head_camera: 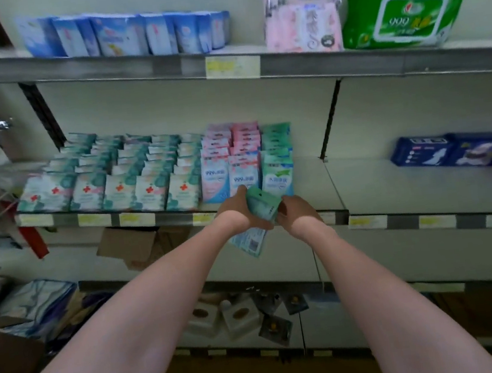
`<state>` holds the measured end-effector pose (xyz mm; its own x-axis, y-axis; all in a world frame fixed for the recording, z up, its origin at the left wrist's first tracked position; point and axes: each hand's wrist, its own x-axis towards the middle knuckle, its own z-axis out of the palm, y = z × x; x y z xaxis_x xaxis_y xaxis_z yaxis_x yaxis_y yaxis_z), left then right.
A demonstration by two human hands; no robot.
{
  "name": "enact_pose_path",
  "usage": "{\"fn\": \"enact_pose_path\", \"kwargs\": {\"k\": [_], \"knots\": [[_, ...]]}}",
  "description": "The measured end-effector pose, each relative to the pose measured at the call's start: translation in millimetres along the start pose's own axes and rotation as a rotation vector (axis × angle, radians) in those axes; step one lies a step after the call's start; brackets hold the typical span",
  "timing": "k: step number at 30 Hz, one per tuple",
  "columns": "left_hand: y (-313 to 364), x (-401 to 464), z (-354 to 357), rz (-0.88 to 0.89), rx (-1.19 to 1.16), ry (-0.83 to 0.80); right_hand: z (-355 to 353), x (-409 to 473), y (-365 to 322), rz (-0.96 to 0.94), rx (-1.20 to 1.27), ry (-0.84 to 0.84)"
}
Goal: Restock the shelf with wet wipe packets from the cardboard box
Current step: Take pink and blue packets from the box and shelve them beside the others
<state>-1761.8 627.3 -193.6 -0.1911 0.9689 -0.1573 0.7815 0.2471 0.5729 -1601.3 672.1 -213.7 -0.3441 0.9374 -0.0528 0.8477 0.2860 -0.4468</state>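
Both hands were wrapped around one small bundle of green wipe packets (263, 207) right in front of the middle shelf (315, 178). My left hand (235, 214) cupped it from below and the left side, fingers curled under; my right hand (295, 211) closed on its right end. The bundle sat tilted, its long axis running from lower right up toward the upper left, top edge pointing at the shelf. One packet (250, 241) hung beneath my left hand, printed face down and toward me. I couldn't make out how many packets were in the bundle, and my fingertips were hidden behind it. On the shelf just beyond stood rows of upright packets (156, 172), green, pink and blue. A cardboard box (134, 246) showed under the shelf, partly cut off by the shelf edge.
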Motion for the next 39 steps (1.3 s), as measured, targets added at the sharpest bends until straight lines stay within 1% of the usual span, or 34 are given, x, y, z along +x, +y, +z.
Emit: {"fn": "enact_pose_path", "kwargs": {"k": [5,10,16,21,26,29,34,36,39], "knots": [[-8.4,14.2,-35.3,0.036,-0.053,-0.022,-15.9,13.0,-27.6,-0.026,-0.094,-0.004],[-16.8,28.6,-58.0,0.088,-0.1,0.008,-21.5,23.6,-45.6,-0.018,-0.137,0.007],[-21.3,33.5,-76.2,0.147,-0.211,-0.036,-25.0,22.6,-64.1,-0.001,-0.207,0.013],[-8.5,35.7,-84.1,0.154,-0.257,-0.131,-29.8,17.2,-59.8,0.067,-0.242,0.061],[12.6,33.5,-75.7,0.209,-0.263,-0.151,-34.5,10.0,-39.9,0.127,-0.256,0.073],[26.2,38.1,-69.9,0.236,-0.222,-0.1,-44.1,16.8,-28.6,0.114,-0.219,0.092],[45.0,52.3,-60.9,0.243,-0.21,0.073,-53.5,32.8,-12.3,0.033,-0.197,0.091],[53.3,56.9,-57.6,0.254,-0.196,0.087,-55.6,38.8,-4.9,-0.008,-0.178,0.087],[63.6,64.8,-50.6,0.236,-0.238,0.1,-58.2,47.2,6.6,-0.055,-0.153,0.084]]}}
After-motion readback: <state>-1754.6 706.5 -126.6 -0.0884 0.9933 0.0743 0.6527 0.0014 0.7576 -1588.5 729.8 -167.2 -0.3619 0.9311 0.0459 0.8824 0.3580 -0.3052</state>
